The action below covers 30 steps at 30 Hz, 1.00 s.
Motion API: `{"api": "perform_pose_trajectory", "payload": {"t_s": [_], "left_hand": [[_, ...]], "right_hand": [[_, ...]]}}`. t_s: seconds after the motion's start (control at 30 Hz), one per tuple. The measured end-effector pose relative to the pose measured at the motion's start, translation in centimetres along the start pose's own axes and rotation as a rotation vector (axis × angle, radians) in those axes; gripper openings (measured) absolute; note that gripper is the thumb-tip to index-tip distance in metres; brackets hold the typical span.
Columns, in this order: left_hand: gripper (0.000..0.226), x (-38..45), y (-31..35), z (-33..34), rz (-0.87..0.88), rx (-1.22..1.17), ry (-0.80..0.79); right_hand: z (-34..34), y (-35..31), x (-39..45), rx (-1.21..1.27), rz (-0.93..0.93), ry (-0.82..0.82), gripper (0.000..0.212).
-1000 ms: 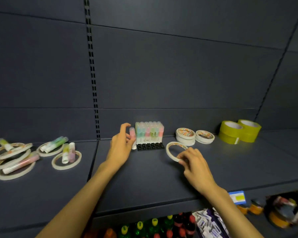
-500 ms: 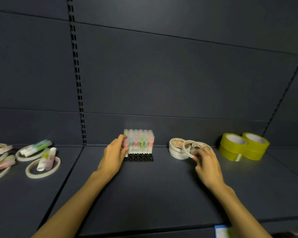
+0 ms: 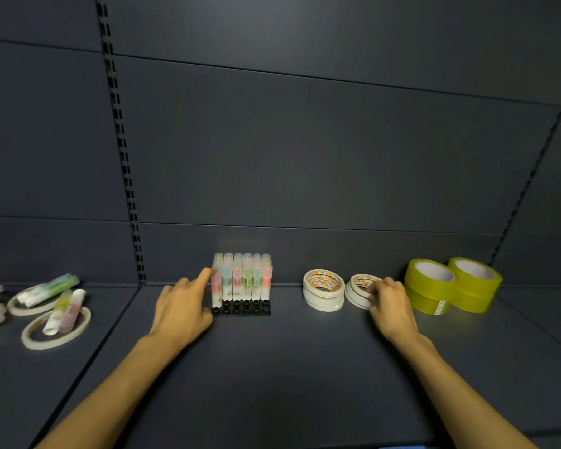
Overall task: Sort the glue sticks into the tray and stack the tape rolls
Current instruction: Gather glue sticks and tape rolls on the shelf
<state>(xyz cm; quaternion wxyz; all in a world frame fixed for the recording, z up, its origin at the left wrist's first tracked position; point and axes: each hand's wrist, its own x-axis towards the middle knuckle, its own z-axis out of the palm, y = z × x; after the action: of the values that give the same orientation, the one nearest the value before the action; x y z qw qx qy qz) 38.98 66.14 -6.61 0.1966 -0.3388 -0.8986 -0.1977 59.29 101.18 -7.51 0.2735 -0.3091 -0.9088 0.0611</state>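
A black tray (image 3: 242,309) at the back of the shelf holds several pastel glue sticks (image 3: 242,276) standing upright. My left hand (image 3: 182,308) touches a pink glue stick (image 3: 216,286) at the tray's left front corner, index finger on its cap. Two stacks of white tape rolls stand to the right: the left stack (image 3: 323,293) is free. My right hand (image 3: 390,304) rests on the right stack (image 3: 357,290), fingers on its top roll. More glue sticks (image 3: 64,307) and thin tape rings (image 3: 55,330) lie loose on the left shelf.
Two stacks of wide yellow tape rolls (image 3: 452,285) stand at the back right, close to my right hand. A slotted upright (image 3: 120,140) divides the dark back panel. The shelf seam (image 3: 117,314) runs from the front left toward the upright.
My right hand carried a white tape ring from the shelf front to the right stack and set it on top. My left hand stood the pink glue stick in the tray's left corner.
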Motion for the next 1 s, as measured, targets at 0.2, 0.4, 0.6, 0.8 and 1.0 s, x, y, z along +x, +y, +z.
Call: {"api": "perform_pose_trajectory", "payload": {"t_s": [0.2,0.4,0.6,0.8,1.0], "left_hand": [[0.075,0.2,0.1,-0.9,0.005,0.083,-0.095],[0.072,0.4,1.0,-2.1,-0.036,0.097,-0.186],[0.074,0.6,1.8,-3.9,-0.076,0.064,-0.276],[0.093,-2.3,1.3,-7.3,-0.149,0.018,-0.178],[0.063,-7.7,-3.4,-12.0,-0.253,0.087,-0.089]], "right_hand": [[0.6,0.2,-0.2,0.034,-0.007,-0.032,0.017],[0.2,0.0,-0.9,0.070,-0.022,0.032,0.034],[-1.7,-6.6,-2.8,0.365,-0.256,0.082,0.026],[-2.3,-16.4,-5.2,0.518,-0.535,-0.019,0.025],[-0.5,-25.0,-8.1,0.587,-0.683,-0.154,0.022]]}}
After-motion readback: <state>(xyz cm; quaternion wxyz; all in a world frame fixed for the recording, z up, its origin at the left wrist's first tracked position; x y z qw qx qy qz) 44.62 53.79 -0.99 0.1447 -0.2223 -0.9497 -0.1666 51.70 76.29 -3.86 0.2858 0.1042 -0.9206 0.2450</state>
